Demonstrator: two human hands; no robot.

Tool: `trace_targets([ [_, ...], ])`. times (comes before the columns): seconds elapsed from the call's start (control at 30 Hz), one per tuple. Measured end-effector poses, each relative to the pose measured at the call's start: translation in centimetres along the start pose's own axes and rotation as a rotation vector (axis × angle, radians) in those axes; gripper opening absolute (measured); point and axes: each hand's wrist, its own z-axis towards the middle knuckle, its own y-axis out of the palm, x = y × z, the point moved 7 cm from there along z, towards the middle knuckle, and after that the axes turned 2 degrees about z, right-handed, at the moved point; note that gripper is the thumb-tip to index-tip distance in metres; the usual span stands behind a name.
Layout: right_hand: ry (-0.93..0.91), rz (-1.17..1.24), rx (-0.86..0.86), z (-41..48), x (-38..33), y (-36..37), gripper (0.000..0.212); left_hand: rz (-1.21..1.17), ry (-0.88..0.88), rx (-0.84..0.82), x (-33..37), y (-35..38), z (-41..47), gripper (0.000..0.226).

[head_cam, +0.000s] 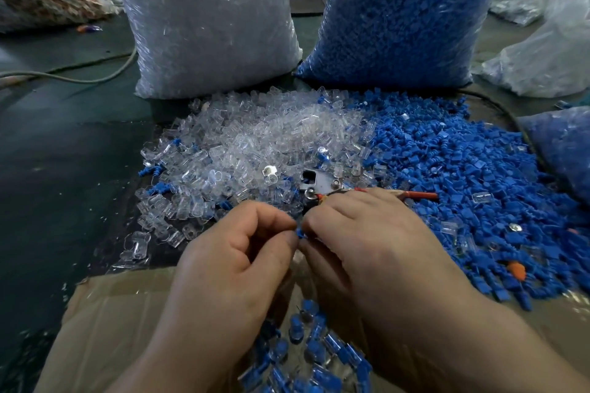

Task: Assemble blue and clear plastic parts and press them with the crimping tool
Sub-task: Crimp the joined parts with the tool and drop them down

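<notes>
step: joining parts | left hand (236, 252) and right hand (367, 239): fingers curled, pinching one blue part (300, 231) between them above carton (111, 313); clear piece unseen | crimping tool (314, 183): just beyond right hand | next: seat fully, then crimp

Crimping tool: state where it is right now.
Head view, centre: the crimping tool shows just beyond the right hand, where the clear pile meets the blue pile.

Hidden mostly under right hand (376, 246): crimping tool (319, 183) handles. Barely showing between it and left hand (236, 252): pinched blue part (300, 232). Cut off at 12 o'clock: clear-parts bag (204, 25), blue-parts bag (405, 16).
</notes>
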Motion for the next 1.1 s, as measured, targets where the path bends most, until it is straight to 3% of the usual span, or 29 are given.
trace_targets([
  [0.07,0.012,0.021,0.029,-0.1,0.2,-0.3,0.027,-0.042,0.031,0.002,0.5,-0.1,0.0,0.002],
  [0.17,-0.004,0.056,0.063,-0.1,0.0,-0.6,0.028,-0.127,-0.069,-0.011,-0.2,-0.3,0.2,0.029],
  [0.3,-0.044,0.092,0.074,-0.1,-1.0,-0.8,0.022,-0.038,-0.097,-0.133,-1.1,-0.1,0.5,0.059],
  [0.37,0.038,0.161,0.032,-0.2,-1.0,-0.7,0.028,-0.067,-0.048,-0.156,-0.9,-0.3,0.5,0.055],
  [0.43,0.261,0.502,-0.067,-0.5,-0.2,0.0,0.030,-0.099,0.070,-0.199,0.2,-0.1,0.4,0.040],
  [0.5,0.543,1.124,-0.228,-1.3,0.3,1.5,0.025,-0.098,0.217,-0.247,1.4,0.0,0.0,0.031],
  [0.53,0.640,1.310,-0.320,-1.7,0.2,1.9,0.023,-0.091,0.267,-0.279,1.9,-0.1,-0.2,0.029],
  [0.57,0.657,1.311,-0.393,-2.0,0.3,1.8,0.024,-0.061,0.293,-0.304,2.2,-0.1,-0.3,0.025],
  [0.63,0.600,0.981,-0.449,-2.1,1.3,1.9,0.032,0.095,0.293,-0.275,1.9,-0.8,0.0,0.019],
  [0.7,0.449,0.469,-0.363,-1.6,2.1,1.2,0.038,0.281,0.252,-0.242,1.1,-1.4,0.5,0.018],
  [0.77,0.366,0.143,-0.262,-1.4,2.4,0.8,0.038,0.422,0.244,-0.298,0.5,-1.1,0.7,0.016],
  [0.97,0.299,-0.066,-0.164,-1.0,2.3,1.9,0.038,0.509,0.340,-0.457,0.8,1.1,-0.2,0.021],
  [1.03,0.272,-0.106,-0.140,-0.5,2.0,2.2,0.045,0.464,0.319,-0.459,0.7,0.9,0.1,0.024],
  [1.1,0.255,-0.148,-0.133,0.0,1.8,2.7,0.058,0.426,0.262,-0.359,0.5,0.0,0.6,0.027],
])
